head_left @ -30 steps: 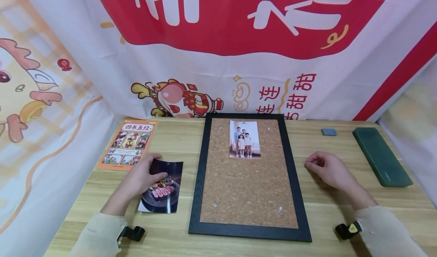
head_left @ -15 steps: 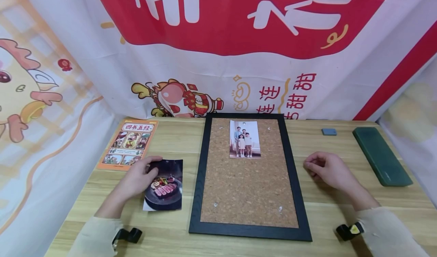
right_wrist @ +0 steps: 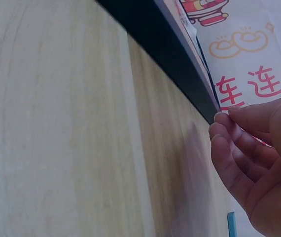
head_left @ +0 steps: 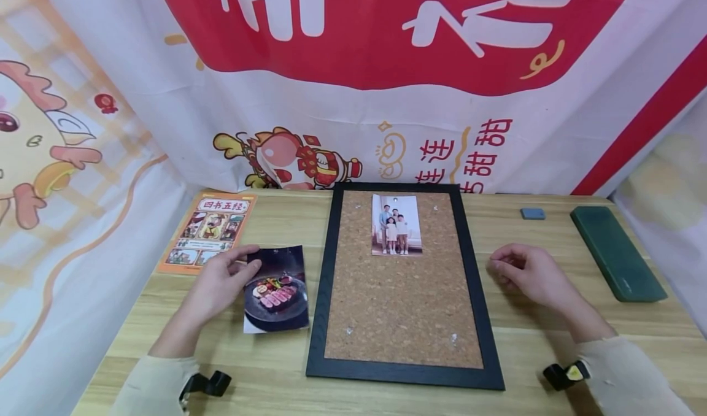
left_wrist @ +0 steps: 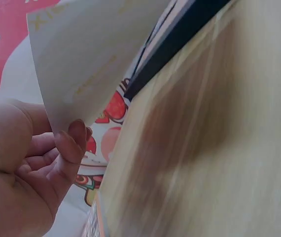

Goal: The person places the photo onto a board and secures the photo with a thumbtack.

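Note:
My left hand (head_left: 221,278) pinches the upper left corner of a photo (head_left: 276,296) of sliced steak on a dark plate. In the left wrist view the pale back of this photo (left_wrist: 88,54) shows, raised above the table. Just right of it lies a black-framed cork board (head_left: 403,305). A family photo (head_left: 396,226) is on the board's upper part, a pin at its top. Beyond the board's right edge, my right hand (head_left: 527,272) hovers with loosely curled fingers, thumb and forefinger tips close together. Nothing shows between them in the right wrist view.
An orange booklet (head_left: 210,232) lies at the back left, partly behind the left hand. Toward the right are a small blue block (head_left: 533,213) and a long green case (head_left: 618,253). Clear pins (head_left: 349,331) stick in the cork near its corners. Printed cloth (head_left: 309,109) hangs behind the table.
The steak photo has come up off the table in my left hand and shifted right and slightly away, closer to the board's frame. My right hand has hardly moved.

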`<act>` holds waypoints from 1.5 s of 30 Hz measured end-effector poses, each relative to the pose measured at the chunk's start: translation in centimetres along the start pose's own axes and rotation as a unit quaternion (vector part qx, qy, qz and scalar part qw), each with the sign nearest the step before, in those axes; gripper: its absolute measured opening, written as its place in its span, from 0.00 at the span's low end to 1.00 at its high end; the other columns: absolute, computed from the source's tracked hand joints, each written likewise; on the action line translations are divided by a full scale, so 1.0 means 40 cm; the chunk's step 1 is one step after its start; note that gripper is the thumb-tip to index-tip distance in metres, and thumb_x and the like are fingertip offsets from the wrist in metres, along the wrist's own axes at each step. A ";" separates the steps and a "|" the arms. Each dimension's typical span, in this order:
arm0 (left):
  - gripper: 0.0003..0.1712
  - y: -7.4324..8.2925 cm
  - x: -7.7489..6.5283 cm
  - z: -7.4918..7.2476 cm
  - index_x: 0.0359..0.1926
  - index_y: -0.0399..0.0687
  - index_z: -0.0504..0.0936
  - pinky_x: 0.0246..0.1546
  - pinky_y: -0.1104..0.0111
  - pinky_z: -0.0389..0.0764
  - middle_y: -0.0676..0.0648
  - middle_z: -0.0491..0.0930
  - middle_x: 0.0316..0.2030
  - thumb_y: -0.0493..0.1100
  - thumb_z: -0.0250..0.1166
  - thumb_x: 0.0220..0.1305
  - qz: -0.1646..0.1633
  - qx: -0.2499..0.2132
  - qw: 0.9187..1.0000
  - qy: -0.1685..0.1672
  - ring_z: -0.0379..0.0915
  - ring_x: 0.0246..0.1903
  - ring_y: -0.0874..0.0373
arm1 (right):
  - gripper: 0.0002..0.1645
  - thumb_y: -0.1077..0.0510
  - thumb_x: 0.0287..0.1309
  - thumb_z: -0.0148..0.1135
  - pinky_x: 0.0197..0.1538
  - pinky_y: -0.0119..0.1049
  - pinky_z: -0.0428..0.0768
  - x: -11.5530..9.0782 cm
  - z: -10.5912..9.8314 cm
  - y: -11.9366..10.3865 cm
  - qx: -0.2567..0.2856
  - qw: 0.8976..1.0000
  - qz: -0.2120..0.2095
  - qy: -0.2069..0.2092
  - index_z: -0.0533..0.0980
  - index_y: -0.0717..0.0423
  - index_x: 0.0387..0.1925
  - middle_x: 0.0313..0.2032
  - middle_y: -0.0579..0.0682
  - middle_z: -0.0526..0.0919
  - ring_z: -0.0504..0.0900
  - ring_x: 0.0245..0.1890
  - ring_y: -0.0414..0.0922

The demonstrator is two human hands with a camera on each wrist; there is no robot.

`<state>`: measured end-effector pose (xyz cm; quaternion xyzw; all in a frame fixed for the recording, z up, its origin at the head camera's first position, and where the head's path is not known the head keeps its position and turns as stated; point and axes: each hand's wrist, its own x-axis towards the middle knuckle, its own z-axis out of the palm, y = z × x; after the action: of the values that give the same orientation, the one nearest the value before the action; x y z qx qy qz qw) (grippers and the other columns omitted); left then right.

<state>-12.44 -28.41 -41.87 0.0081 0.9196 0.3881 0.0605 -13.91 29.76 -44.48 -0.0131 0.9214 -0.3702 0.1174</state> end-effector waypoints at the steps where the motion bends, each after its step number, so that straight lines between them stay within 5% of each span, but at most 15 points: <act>1: 0.31 0.005 -0.001 0.000 0.74 0.41 0.76 0.27 0.68 0.80 0.36 0.88 0.49 0.52 0.64 0.80 0.002 -0.005 1.000 0.003 0.82 0.36 0.56 | 0.12 0.55 0.80 0.61 0.33 0.35 0.83 -0.001 0.000 -0.003 0.001 1.000 -0.003 0.001 0.83 0.58 0.54 0.38 0.53 0.86 0.81 0.36 0.47; 8: 0.25 0.042 0.004 0.015 0.72 0.38 0.78 0.25 0.68 0.80 0.35 0.89 0.45 0.44 0.61 0.81 0.042 -0.048 0.998 0.006 0.82 0.31 0.60 | 0.13 0.53 0.79 0.62 0.31 0.34 0.81 0.000 0.007 -0.036 0.009 1.000 -0.019 0.002 0.83 0.55 0.54 0.34 0.52 0.84 0.80 0.33 0.45; 16: 0.24 0.089 0.024 0.065 0.71 0.42 0.80 0.19 0.69 0.72 0.45 0.82 0.30 0.44 0.64 0.79 0.061 -0.064 0.996 -0.022 0.67 0.19 0.63 | 0.10 0.56 0.79 0.62 0.32 0.34 0.81 0.010 0.022 -0.080 0.020 0.999 -0.043 -0.003 0.84 0.56 0.51 0.34 0.53 0.84 0.81 0.32 0.45; 22: 0.24 0.120 0.043 0.111 0.70 0.41 0.80 0.23 0.70 0.76 0.42 0.83 0.34 0.42 0.65 0.78 0.068 -0.098 0.992 -0.048 0.73 0.24 0.60 | 0.09 0.59 0.79 0.61 0.35 0.34 0.86 0.029 0.045 -0.108 0.033 0.998 -0.050 -0.021 0.84 0.57 0.52 0.40 0.54 0.88 0.83 0.35 0.47; 36: 0.25 0.187 0.074 0.219 0.70 0.39 0.80 0.26 0.70 0.79 0.37 0.81 0.50 0.38 0.67 0.76 0.087 -0.137 0.980 -0.118 0.81 0.34 0.55 | 0.08 0.59 0.78 0.63 0.33 0.39 0.85 0.053 0.094 -0.175 0.079 0.992 -0.088 -0.033 0.84 0.58 0.51 0.35 0.56 0.86 0.83 0.32 0.49; 45: 0.29 0.232 0.081 0.278 0.72 0.36 0.77 0.27 0.70 0.80 0.41 0.88 0.39 0.36 0.69 0.73 0.085 -0.157 0.968 -0.174 0.81 0.31 0.57 | 0.08 0.58 0.78 0.64 0.29 0.36 0.83 0.066 0.127 -0.211 0.082 0.991 -0.097 -0.046 0.85 0.56 0.49 0.31 0.53 0.85 0.83 0.29 0.49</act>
<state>-14.66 -13.78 -43.25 0.1441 0.8184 0.5238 0.1871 -15.84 19.90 -42.79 -0.1094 0.8761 -0.4529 0.1240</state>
